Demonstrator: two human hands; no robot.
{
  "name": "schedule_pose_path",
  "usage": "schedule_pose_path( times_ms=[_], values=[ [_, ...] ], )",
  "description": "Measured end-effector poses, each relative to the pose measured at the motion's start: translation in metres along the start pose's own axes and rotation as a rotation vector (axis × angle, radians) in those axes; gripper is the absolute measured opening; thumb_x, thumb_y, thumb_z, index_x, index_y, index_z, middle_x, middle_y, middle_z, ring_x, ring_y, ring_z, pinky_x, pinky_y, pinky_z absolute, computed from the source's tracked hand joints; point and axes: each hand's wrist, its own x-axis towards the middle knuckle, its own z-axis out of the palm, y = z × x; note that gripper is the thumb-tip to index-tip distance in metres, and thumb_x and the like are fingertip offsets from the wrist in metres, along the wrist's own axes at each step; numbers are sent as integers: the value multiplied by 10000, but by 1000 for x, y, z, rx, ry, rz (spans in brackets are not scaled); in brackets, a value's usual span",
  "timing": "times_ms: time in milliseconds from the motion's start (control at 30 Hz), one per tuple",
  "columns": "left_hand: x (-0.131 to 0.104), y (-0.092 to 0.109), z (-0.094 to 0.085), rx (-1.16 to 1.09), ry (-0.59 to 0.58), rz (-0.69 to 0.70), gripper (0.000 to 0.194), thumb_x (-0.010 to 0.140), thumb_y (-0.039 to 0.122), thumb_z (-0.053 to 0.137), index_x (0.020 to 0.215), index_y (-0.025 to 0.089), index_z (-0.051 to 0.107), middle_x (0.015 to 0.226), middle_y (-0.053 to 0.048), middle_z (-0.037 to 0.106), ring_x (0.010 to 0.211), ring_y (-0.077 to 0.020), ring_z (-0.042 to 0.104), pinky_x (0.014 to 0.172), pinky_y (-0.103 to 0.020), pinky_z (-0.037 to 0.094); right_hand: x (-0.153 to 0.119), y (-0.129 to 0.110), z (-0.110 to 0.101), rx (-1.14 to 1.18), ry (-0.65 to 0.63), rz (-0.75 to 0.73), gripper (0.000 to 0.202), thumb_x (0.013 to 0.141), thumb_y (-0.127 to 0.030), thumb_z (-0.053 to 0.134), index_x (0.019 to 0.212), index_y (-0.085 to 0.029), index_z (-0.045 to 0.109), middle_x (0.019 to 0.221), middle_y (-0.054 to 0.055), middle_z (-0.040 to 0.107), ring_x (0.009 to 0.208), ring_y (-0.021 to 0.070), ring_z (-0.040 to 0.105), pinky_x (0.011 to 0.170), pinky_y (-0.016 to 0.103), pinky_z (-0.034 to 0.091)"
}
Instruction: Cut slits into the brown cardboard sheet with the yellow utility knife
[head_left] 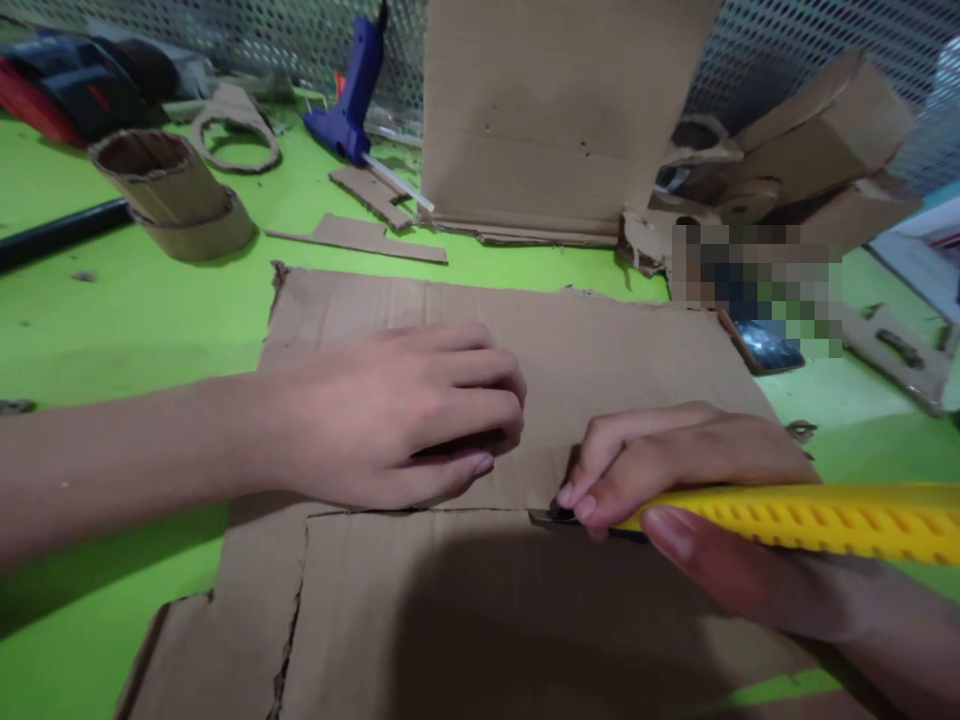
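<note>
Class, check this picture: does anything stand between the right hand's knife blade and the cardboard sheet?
Nothing visible does. The right hand holds the yellow knife, its blade at a cut in the cardboard sheet. The left hand rests on the sheet, left of the blade, not between them.

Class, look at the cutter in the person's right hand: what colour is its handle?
The cutter handle is bright yellow; the head view shows it best.

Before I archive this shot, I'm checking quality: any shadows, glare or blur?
In the head view, a dark shadow covers the cardboard sheet's near part; pale glare marks the glossy rectangle at right, pixelation above it; the red-and-dark tool, upper left, looks soft.
</note>
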Motion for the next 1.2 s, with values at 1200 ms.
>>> schedule_pose_path(
  times_ms=[1200],
  values=[
    [0, 1, 0, 7, -21, -11, 207, 1011, 251, 575, 1179, 213, 690, 1267, -108, 710, 1132, -263, 627, 982, -413, 512, -8, 5, -1, 119, 55, 73, 231, 1021, -313, 651, 875, -191, 782, 791, 54, 737, 633, 139, 664, 570, 253, 498]
  ],
)
